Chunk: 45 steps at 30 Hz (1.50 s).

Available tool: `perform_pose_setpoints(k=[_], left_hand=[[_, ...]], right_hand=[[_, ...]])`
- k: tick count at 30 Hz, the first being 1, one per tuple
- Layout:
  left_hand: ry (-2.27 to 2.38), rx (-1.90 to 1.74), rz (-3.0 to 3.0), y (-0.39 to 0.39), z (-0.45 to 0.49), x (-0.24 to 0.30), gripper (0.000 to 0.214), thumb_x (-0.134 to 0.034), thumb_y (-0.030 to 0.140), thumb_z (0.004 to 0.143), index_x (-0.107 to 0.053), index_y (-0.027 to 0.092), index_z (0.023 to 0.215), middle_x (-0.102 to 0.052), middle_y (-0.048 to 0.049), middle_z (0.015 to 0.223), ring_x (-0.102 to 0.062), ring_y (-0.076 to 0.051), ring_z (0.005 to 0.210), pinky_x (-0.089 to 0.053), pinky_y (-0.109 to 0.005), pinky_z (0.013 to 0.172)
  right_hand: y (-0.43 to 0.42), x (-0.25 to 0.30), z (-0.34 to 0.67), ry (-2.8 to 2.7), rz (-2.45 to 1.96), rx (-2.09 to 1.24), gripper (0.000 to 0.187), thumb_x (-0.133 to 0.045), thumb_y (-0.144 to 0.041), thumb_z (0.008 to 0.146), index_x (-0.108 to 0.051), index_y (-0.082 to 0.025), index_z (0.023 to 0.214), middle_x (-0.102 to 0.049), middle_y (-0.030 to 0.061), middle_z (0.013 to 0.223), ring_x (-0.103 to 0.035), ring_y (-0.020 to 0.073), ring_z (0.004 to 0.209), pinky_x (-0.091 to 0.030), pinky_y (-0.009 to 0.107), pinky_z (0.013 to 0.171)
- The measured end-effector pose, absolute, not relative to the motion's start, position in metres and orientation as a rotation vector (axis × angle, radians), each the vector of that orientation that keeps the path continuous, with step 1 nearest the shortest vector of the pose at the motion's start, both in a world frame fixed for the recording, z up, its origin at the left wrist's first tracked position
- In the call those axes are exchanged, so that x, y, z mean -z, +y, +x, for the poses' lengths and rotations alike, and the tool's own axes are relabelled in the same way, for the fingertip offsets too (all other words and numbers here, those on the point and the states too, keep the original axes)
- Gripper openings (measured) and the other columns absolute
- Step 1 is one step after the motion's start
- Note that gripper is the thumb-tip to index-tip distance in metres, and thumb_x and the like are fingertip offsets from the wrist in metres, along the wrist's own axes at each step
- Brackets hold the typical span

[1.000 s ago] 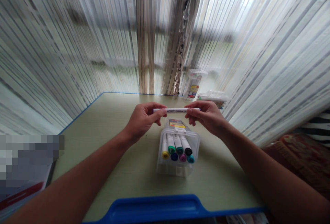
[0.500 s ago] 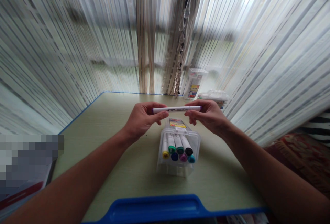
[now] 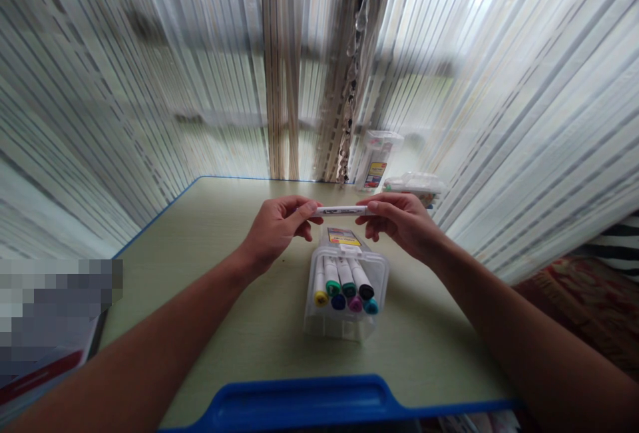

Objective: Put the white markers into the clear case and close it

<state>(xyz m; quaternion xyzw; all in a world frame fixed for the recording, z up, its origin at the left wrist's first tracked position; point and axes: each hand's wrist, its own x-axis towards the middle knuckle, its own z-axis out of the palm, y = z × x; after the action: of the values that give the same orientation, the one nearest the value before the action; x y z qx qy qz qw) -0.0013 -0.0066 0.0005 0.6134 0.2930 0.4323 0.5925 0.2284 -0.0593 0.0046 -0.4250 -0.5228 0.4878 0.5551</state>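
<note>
A white marker (image 3: 341, 210) lies level in the air between both hands, above the far end of a clear plastic marker case (image 3: 346, 290). My left hand (image 3: 277, 229) pinches the marker's left end with closed fingers. My right hand (image 3: 398, 221) grips its right end, fingers curled round it. The case lies on its side on the pale green table (image 3: 239, 313) and holds several markers, their coloured caps facing me: yellow, green, blue, purple, black and teal.
A second clear marker box (image 3: 377, 159) stands upright at the table's far edge, with a flat clear lid or container (image 3: 414, 185) beside it. Striped curtains hang close behind and to both sides. A blue tray lip (image 3: 299, 400) borders the near edge.
Both hands have slid inward along the marker, so less of it shows between them. The marker stays level above the case, and the case has not moved.
</note>
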Motion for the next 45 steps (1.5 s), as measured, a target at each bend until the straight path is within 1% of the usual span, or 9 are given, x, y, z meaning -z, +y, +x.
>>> perform_pose_setpoints(k=[7, 11, 14, 19, 25, 29, 32, 36, 45], left_hand=[[0.719, -1.002, 1.546, -0.0055, -0.0035, -0.0001, 0.033, -0.082, 0.029, 0.069, -0.072, 0.009, 0.093, -0.066, -0.0006, 0.065, -0.057, -0.008, 0.053, -0.047, -0.021, 0.052], [0.687, -1.006, 1.495, -0.0066, -0.0032, -0.0005, 0.037, -0.086, 0.026, 0.063, -0.072, 0.009, 0.092, -0.067, -0.0005, 0.068, -0.059, -0.009, 0.055, -0.049, -0.022, 0.055], [0.682, -1.010, 1.466, -0.0073, -0.0025, -0.0010, 0.038, -0.087, 0.025, 0.061, -0.072, 0.009, 0.092, -0.067, -0.0004, 0.067, -0.058, -0.009, 0.055, -0.049, -0.022, 0.055], [0.675, -1.019, 1.418, -0.0058, -0.0023, -0.0002, 0.034, -0.083, 0.028, 0.069, -0.073, 0.009, 0.094, -0.069, -0.0031, 0.072, -0.058, -0.008, 0.053, -0.048, -0.022, 0.055], [0.671, -0.991, 1.403, -0.0047, -0.0019, 0.0010, 0.030, -0.080, 0.029, 0.073, -0.073, 0.009, 0.093, -0.071, -0.0056, 0.074, -0.058, -0.008, 0.052, -0.048, -0.022, 0.054], [0.645, -0.993, 1.338, -0.0054, -0.0012, 0.0006, 0.025, -0.074, 0.029, 0.079, -0.073, 0.008, 0.092, -0.072, -0.0070, 0.075, -0.058, -0.008, 0.052, -0.051, -0.023, 0.056], [0.645, -0.993, 1.352, -0.0059, -0.0016, 0.0006, 0.025, -0.074, 0.028, 0.078, -0.073, 0.008, 0.094, -0.072, -0.0066, 0.075, -0.058, -0.008, 0.054, -0.051, -0.022, 0.056], [0.660, -0.994, 1.403, -0.0067, -0.0025, -0.0005, 0.031, -0.080, 0.026, 0.072, -0.073, 0.008, 0.096, -0.072, -0.0056, 0.076, -0.059, -0.007, 0.054, -0.049, -0.020, 0.055], [0.523, -1.004, 1.208, -0.0065, -0.0019, -0.0026, 0.026, -0.071, 0.023, 0.081, -0.072, 0.006, 0.101, -0.074, -0.0117, 0.082, -0.058, -0.009, 0.052, -0.052, -0.024, 0.055]], right_hand=[[-0.0592, -0.0031, 0.2280, -1.287, -1.020, -1.094, 0.030, -0.087, -0.027, 0.066, -0.077, -0.013, 0.090, -0.074, 0.0062, 0.067, -0.065, 0.0133, 0.049, -0.052, 0.023, 0.044], [-0.0596, -0.0033, 0.2280, -1.300, -1.003, -1.110, 0.034, -0.089, -0.024, 0.061, -0.077, -0.014, 0.092, -0.073, 0.0047, 0.066, -0.064, 0.0125, 0.049, -0.051, 0.023, 0.046], [-0.0600, -0.0041, 0.2281, -1.304, -0.993, -1.120, 0.035, -0.089, -0.022, 0.061, -0.077, -0.014, 0.093, -0.073, 0.0043, 0.066, -0.064, 0.0125, 0.050, -0.051, 0.023, 0.047], [-0.0597, -0.0037, 0.2285, -1.312, -0.988, -1.123, 0.035, -0.089, -0.022, 0.063, -0.077, -0.014, 0.095, -0.074, 0.0051, 0.069, -0.065, 0.0124, 0.050, -0.051, 0.022, 0.046], [-0.0591, -0.0029, 0.2299, -1.297, -1.014, -1.126, 0.027, -0.084, -0.028, 0.072, -0.077, -0.013, 0.093, -0.075, 0.0069, 0.073, -0.067, 0.0127, 0.051, -0.053, 0.021, 0.046], [-0.0584, -0.0027, 0.2297, -1.251, -1.013, -1.150, 0.025, -0.080, -0.033, 0.076, -0.077, -0.012, 0.090, -0.076, 0.0092, 0.074, -0.067, 0.0135, 0.050, -0.053, 0.022, 0.044], [-0.0578, -0.0028, 0.2291, -1.231, -1.007, -1.170, 0.025, -0.080, -0.034, 0.076, -0.076, -0.012, 0.088, -0.076, 0.0097, 0.072, -0.067, 0.0141, 0.050, -0.053, 0.022, 0.044], [-0.0580, -0.0048, 0.2294, -1.196, -0.970, -1.199, 0.024, -0.082, -0.032, 0.074, -0.077, -0.013, 0.089, -0.076, 0.0084, 0.072, -0.067, 0.0133, 0.050, -0.052, 0.021, 0.044], [-0.0591, -0.0091, 0.2345, -1.153, -0.900, -1.262, 0.023, -0.079, -0.023, 0.074, -0.076, -0.013, 0.095, -0.078, 0.0089, 0.080, -0.068, 0.0117, 0.053, -0.053, 0.018, 0.048]])
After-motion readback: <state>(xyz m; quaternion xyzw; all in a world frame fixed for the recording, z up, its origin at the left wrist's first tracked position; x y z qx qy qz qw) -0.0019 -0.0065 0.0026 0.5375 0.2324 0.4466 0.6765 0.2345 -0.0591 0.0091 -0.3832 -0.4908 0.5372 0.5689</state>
